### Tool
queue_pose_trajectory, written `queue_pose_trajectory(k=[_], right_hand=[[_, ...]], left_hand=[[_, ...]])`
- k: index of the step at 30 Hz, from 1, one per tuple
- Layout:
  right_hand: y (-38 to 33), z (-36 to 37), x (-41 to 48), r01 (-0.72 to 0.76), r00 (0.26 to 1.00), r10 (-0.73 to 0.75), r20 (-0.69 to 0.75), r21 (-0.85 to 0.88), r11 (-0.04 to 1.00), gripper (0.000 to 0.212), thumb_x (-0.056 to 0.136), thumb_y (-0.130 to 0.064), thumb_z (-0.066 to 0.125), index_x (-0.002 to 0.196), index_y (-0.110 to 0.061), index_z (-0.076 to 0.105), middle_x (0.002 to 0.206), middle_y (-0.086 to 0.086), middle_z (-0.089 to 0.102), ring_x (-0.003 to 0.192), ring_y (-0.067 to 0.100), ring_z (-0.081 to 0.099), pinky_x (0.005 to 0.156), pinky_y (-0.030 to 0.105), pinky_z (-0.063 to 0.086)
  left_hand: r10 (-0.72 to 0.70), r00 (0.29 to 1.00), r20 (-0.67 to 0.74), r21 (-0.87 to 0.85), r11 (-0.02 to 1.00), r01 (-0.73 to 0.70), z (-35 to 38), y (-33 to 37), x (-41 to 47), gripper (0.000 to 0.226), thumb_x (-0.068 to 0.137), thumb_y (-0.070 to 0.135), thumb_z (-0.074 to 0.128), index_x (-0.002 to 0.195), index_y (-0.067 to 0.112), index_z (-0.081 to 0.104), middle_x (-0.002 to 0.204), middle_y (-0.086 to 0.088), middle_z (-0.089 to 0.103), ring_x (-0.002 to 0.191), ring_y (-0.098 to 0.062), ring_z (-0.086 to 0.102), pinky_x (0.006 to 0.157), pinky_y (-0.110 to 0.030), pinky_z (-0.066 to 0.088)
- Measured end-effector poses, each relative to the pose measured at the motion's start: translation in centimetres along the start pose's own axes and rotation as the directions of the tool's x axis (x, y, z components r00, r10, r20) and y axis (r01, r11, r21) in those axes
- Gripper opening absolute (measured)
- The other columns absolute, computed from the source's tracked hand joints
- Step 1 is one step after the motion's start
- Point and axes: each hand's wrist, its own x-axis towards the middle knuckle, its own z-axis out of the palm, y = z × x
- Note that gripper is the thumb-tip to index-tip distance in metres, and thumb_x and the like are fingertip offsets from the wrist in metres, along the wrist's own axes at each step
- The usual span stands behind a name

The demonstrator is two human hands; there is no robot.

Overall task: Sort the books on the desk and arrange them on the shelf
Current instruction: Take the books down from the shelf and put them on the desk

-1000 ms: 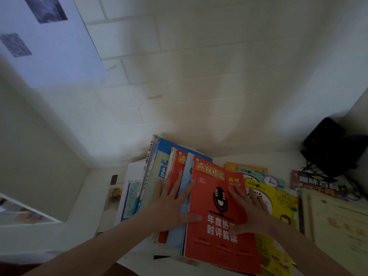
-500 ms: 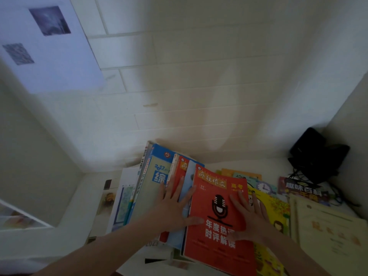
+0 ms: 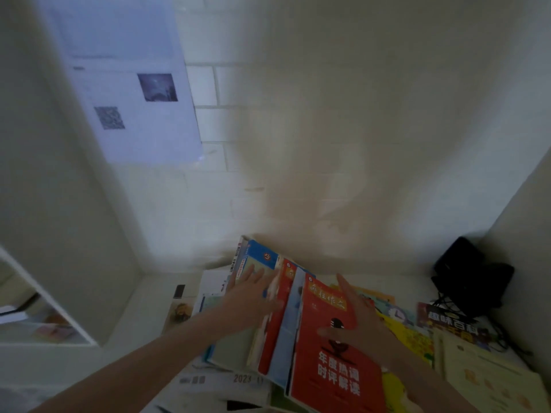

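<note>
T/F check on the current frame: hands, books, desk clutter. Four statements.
1. The right hand lies open on the red microphone-cover book. True.
2. The left hand grips a book lifted off the pile. False: its straight fingers lie on the blue-topped book in the fanned pile.
3. The black object sits at the desk's left corner. False: it is in the right back corner.
4. A sheet with a QR code hangs on the wall, upper left. True.

left hand [image 3: 253,293]: lies flat, fingers straight, on blue book [image 3: 264,257] | right hand [image 3: 360,317]: presses flat on red book [image 3: 331,371], thumb spread | stack: fans out, overlapping, on tabletop [image 3: 149,305] | yellow book [image 3: 411,338]: sits just right of red book | black object [image 3: 471,275]: occupies far right corner
</note>
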Motion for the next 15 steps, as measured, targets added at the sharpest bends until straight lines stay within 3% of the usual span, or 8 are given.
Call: queue_pose_trajectory(k=[3, 6, 8, 11, 13, 15], right_hand=[[-4.8, 0.0, 0.5, 0.121, 0.991, -0.126, 0.043, 0.099, 0.988, 0.11, 0.063, -0.058, 0.08, 0.144, -0.053, 0.005, 0.143, -0.038, 0.01, 0.144, 0.003, 0.013, 0.111, 0.027, 0.029], [-10.5, 0.6, 1.5, 0.189, 0.973, -0.206, 0.108, 0.148, 0.971, 0.099, 0.077, -0.032, 0.077, 0.148, -0.042, 0.009, 0.147, -0.029, 0.014, 0.138, -0.003, 0.022, 0.1, 0.013, 0.032], [-14.6, 1.6, 2.3, 0.237, 0.954, -0.264, 0.141, 0.181, 0.955, 0.098, 0.077, -0.029, 0.078, 0.147, -0.044, 0.011, 0.149, -0.023, 0.021, 0.132, -0.007, 0.032, 0.093, 0.008, 0.039], [-21.2, 3.8, 3.1, 0.33, 0.91, -0.371, 0.185, 0.217, 0.919, 0.106, 0.07, -0.04, 0.08, 0.148, -0.049, 0.009, 0.154, -0.019, 0.021, 0.136, -0.003, 0.026, 0.104, 0.018, 0.034], [-25.5, 5.7, 3.4, 0.38, 0.881, -0.43, 0.198, 0.246, 0.892, 0.104, 0.073, -0.035, 0.08, 0.147, -0.052, 0.009, 0.153, -0.02, 0.021, 0.135, -0.004, 0.023, 0.107, 0.025, 0.03], [-29.3, 7.7, 3.6, 0.447, 0.84, -0.495, 0.224, 0.235, 0.863, 0.102, 0.074, -0.04, 0.08, 0.144, -0.061, 0.009, 0.153, -0.025, 0.02, 0.136, -0.007, 0.019, 0.113, 0.033, 0.028]], left_hand=[[-0.026, 0.996, -0.082, -0.113, 0.993, 0.017, -2.9, -2.1, -2.6, 0.067, 0.097, 0.049, 0.04, 0.152, 0.03, 0.006, 0.159, 0.007, 0.003, 0.147, -0.012, 0.001, 0.118, -0.036, 0.004], [-0.081, 0.983, -0.166, -0.238, 0.97, 0.04, -5.7, -5.4, -5.4, 0.063, 0.095, 0.049, 0.046, 0.15, 0.035, 0.019, 0.158, 0.011, 0.015, 0.144, -0.009, 0.016, 0.117, -0.032, 0.016], [-0.09, 0.967, -0.239, -0.284, 0.959, 0.019, -7.8, -7.8, -7.6, 0.062, 0.09, 0.055, 0.047, 0.146, 0.039, 0.025, 0.155, 0.014, 0.023, 0.141, -0.007, 0.024, 0.115, -0.029, 0.021], [-0.138, 0.921, -0.363, -0.352, 0.936, 0.001, -11.7, -11.1, -11.3, 0.067, 0.076, 0.071, 0.05, 0.137, 0.05, 0.031, 0.143, 0.024, 0.036, 0.132, -0.002, 0.037, 0.11, -0.026, 0.03], [-0.191, 0.867, -0.46, -0.404, 0.915, -0.013, -14.3, -13.0, -13.9, 0.071, 0.067, 0.08, 0.054, 0.129, 0.053, 0.035, 0.13, 0.026, 0.044, 0.122, 0.003, 0.045, 0.102, -0.022, 0.036], [-0.24, 0.798, -0.553, -0.428, 0.904, -0.024, -16.4, -15.0, -16.4, 0.065, 0.07, 0.071, 0.059, 0.129, 0.048, 0.043, 0.126, 0.022, 0.052, 0.116, 0.004, 0.05, 0.098, -0.02, 0.04]])
